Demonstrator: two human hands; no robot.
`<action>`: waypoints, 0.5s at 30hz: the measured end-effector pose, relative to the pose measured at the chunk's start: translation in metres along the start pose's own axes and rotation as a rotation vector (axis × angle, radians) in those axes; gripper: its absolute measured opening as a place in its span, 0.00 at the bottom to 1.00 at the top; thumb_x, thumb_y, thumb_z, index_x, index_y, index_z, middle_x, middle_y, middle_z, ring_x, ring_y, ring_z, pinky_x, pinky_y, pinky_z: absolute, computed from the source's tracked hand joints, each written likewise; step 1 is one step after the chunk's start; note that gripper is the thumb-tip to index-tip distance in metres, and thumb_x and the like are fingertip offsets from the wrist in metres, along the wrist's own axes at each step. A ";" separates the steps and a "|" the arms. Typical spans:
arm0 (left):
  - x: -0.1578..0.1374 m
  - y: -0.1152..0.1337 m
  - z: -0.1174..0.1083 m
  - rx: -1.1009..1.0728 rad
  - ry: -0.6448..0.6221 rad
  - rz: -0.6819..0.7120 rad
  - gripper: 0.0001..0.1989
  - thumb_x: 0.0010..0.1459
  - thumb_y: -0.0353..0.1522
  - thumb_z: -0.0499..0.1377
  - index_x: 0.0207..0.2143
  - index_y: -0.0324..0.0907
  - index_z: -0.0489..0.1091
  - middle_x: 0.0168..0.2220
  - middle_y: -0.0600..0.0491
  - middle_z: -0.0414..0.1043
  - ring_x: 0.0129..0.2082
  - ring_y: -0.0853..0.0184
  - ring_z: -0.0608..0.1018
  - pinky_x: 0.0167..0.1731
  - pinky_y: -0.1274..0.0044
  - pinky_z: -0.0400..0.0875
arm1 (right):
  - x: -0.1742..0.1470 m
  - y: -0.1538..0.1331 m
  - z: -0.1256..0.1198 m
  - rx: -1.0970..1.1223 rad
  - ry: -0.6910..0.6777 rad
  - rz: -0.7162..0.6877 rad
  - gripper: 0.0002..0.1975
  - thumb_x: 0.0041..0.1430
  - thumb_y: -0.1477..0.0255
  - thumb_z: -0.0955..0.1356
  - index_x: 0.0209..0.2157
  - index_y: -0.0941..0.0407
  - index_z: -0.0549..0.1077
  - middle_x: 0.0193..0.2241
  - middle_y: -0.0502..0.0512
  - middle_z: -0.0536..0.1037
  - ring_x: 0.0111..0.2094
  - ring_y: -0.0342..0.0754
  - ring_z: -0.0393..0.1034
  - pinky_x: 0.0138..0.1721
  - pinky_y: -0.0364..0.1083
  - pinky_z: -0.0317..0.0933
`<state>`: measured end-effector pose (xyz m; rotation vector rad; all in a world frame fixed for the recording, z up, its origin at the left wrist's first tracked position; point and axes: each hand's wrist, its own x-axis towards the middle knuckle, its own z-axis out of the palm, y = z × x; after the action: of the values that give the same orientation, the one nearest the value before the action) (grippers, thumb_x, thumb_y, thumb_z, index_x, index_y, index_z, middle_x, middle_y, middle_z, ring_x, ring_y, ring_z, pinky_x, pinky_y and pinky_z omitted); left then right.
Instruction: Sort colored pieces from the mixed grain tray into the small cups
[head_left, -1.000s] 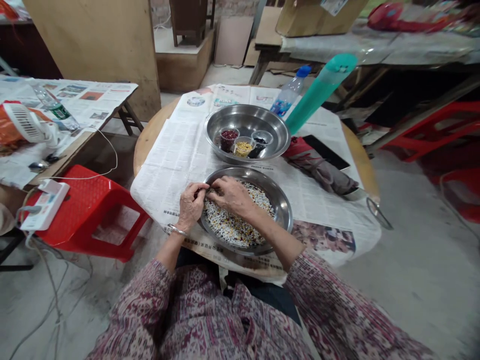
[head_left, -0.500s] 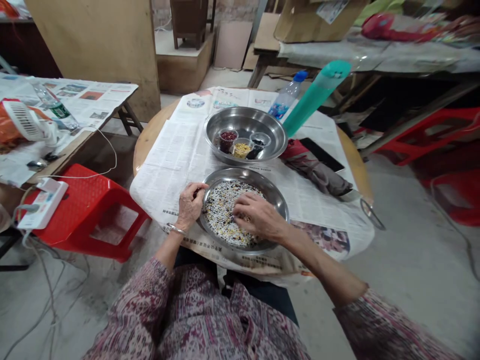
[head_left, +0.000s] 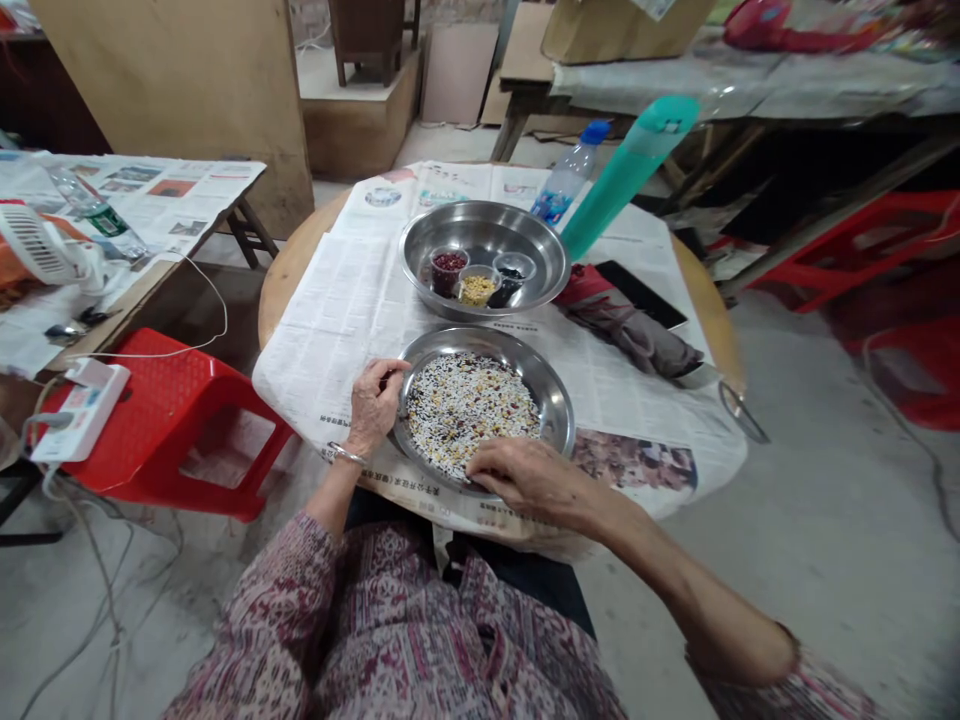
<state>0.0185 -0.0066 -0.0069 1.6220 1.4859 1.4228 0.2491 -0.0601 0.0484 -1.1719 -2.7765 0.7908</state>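
Note:
A shallow steel basin (head_left: 556, 392) stands in front of me, its bottom spread with mixed white, black, yellow and dark red grains and beans (head_left: 469, 405). At its left rim my left hand (head_left: 375, 408) is closed, thumb and fingers gripping the edge. My right hand (head_left: 525, 478) is over the near edge of the basin, fingers bent together and tips down at the grains; what they hold, if anything, is hidden. Behind stands a second steel basin (head_left: 544, 250) with clear cups of red beans (head_left: 450, 262), yellow beans (head_left: 478, 290) and black beans (head_left: 511, 282).
Newspaper (head_left: 322, 300) covers the round table (head_left: 281, 290). A bottle with a blue cap (head_left: 566, 180), a green tube-shaped thing (head_left: 630, 175), a folded umbrella (head_left: 630, 325) and a dark flat object (head_left: 641, 293) lie or stand to the right. A red stool (head_left: 180, 420) carries a power strip (head_left: 82, 412).
My right hand has moved from the middle of the grains toward me, to the basin's near edge. My left hand stays at the left rim. The whole view has shifted slightly.

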 end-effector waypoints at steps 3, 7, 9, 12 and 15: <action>0.000 0.000 0.000 -0.005 0.000 0.004 0.09 0.60 0.26 0.55 0.36 0.43 0.75 0.35 0.53 0.74 0.36 0.69 0.75 0.41 0.76 0.70 | 0.009 0.003 0.005 -0.074 0.090 0.018 0.10 0.63 0.76 0.64 0.32 0.53 0.76 0.32 0.53 0.79 0.34 0.46 0.73 0.36 0.44 0.61; -0.001 0.000 0.000 -0.006 -0.002 -0.004 0.09 0.60 0.26 0.55 0.36 0.42 0.75 0.35 0.53 0.74 0.36 0.69 0.75 0.39 0.77 0.69 | 0.022 0.006 0.003 -0.131 0.206 0.080 0.10 0.62 0.77 0.64 0.32 0.53 0.77 0.31 0.53 0.79 0.34 0.46 0.73 0.34 0.44 0.60; -0.001 0.000 0.000 0.001 -0.002 -0.011 0.09 0.60 0.26 0.55 0.36 0.42 0.75 0.35 0.54 0.74 0.35 0.70 0.75 0.39 0.78 0.69 | 0.029 0.006 0.002 -0.117 0.285 0.115 0.10 0.62 0.76 0.64 0.32 0.53 0.77 0.32 0.53 0.80 0.34 0.46 0.73 0.35 0.44 0.61; 0.000 0.000 -0.001 0.010 -0.003 -0.006 0.09 0.60 0.25 0.55 0.36 0.42 0.75 0.35 0.54 0.74 0.35 0.69 0.75 0.40 0.77 0.69 | 0.043 0.007 0.001 -0.071 0.395 0.152 0.09 0.62 0.75 0.64 0.35 0.53 0.77 0.35 0.54 0.81 0.37 0.47 0.73 0.38 0.46 0.62; 0.000 0.000 -0.001 0.016 -0.006 -0.003 0.09 0.60 0.25 0.55 0.36 0.43 0.75 0.34 0.54 0.74 0.35 0.69 0.75 0.39 0.77 0.69 | 0.062 0.008 0.001 -0.075 0.454 0.175 0.10 0.62 0.74 0.63 0.37 0.53 0.78 0.37 0.55 0.80 0.38 0.49 0.73 0.41 0.47 0.63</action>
<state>0.0180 -0.0072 -0.0069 1.6312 1.4994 1.4073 0.2101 -0.0137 0.0338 -1.4131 -2.3727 0.3674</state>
